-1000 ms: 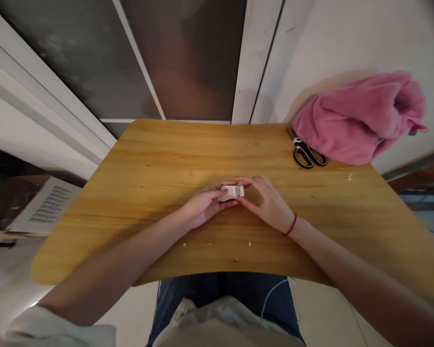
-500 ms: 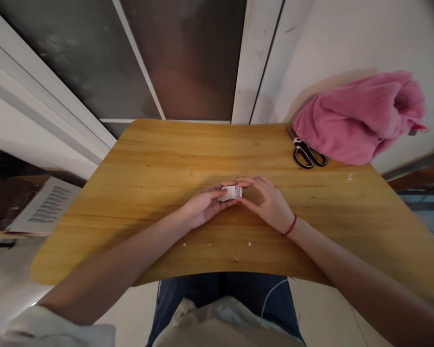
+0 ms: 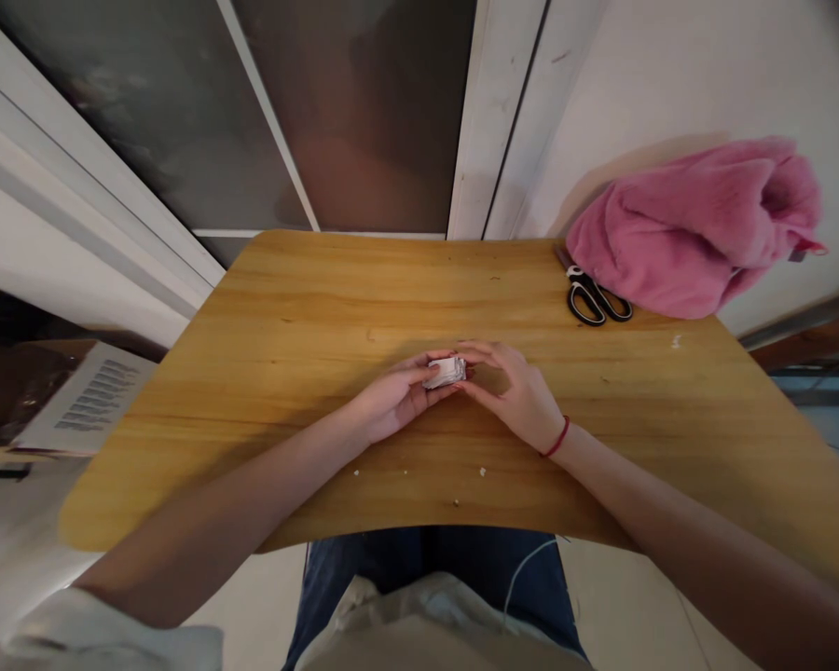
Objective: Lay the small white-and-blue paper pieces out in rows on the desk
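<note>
Because the piece was small, both bare hands met over it, near the middle of the table.

Item: one little white block, roughly rectangular, apparently of layered or folded paper, its right edge uneven [image 3: 446, 373]. It lay in the grasp of the left bare hand [image 3: 395, 403], slightly above the tabletop by appearance; its material was too blurred to confirm.

Item: left hand, clamped on the block, thumb across the upper face and fingers along the far and near sides, presumably to keep the layers from fanning apart.

Item: right bare hand [image 3: 521, 387], curved in an arch, index finger and thumb set about the block's right end, a placement that would suit squaring or steadying that end. Whether the fingertips pressed on it could not be told.

Item: thin red cord bracelet, worn on the right wrist [image 3: 557, 438].

Item: yellow-brown wood-grained table with rounded corners [image 3: 322, 289], its near edge at the person's lap.

Item: scissors with black, white-edged handles [image 3: 587, 296], laid at the far right, perhaps to leave elbow room; blades partly hidden beside a heaped pink plush cloth [image 3: 692, 233], which leaned toward the wall.

Item: tiny white scraps [image 3: 482, 472], scattered near the front edge.

Item: open brown cardboard box with a printed white flap [image 3: 84, 391], beside the table at left.
</note>
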Motion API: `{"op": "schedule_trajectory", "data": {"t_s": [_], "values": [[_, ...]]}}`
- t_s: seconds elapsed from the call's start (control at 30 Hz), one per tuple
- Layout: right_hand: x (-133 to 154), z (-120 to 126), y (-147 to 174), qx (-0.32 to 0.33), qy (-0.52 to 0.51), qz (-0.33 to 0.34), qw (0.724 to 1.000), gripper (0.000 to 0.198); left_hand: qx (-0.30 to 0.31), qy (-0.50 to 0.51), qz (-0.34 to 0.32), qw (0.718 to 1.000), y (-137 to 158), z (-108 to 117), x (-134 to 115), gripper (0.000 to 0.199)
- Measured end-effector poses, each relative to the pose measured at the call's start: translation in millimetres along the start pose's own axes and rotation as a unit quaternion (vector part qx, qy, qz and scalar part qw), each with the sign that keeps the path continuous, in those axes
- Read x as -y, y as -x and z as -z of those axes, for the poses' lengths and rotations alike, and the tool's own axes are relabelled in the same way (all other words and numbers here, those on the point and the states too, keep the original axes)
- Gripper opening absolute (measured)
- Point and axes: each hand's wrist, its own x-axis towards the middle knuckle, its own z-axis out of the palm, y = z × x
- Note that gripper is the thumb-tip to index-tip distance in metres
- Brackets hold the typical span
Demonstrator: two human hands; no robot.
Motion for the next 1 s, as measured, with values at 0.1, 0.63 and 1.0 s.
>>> {"op": "schedule_trajectory", "data": {"t_s": [0.1,0.63,1.0], "values": [[0.2,-1.6,0.3,-0.006,-0.006,-0.006,1.000,0.032,0.016,-0.009,0.002,1.000,1.1,-0.7,0.3,0.026],[2.1,-0.4,-0.1,-0.039,-0.055,-0.014,0.998,0.039,0.039,-0.004,0.006,0.999,1.3,-2.2,0.2,0.032],[3.5,5.8,-0.7,-0.050,-0.081,-0.025,0.995,0.037,-0.004,0.030,0.003,1.000,-3.1,3.7,1.1,0.022]]}}
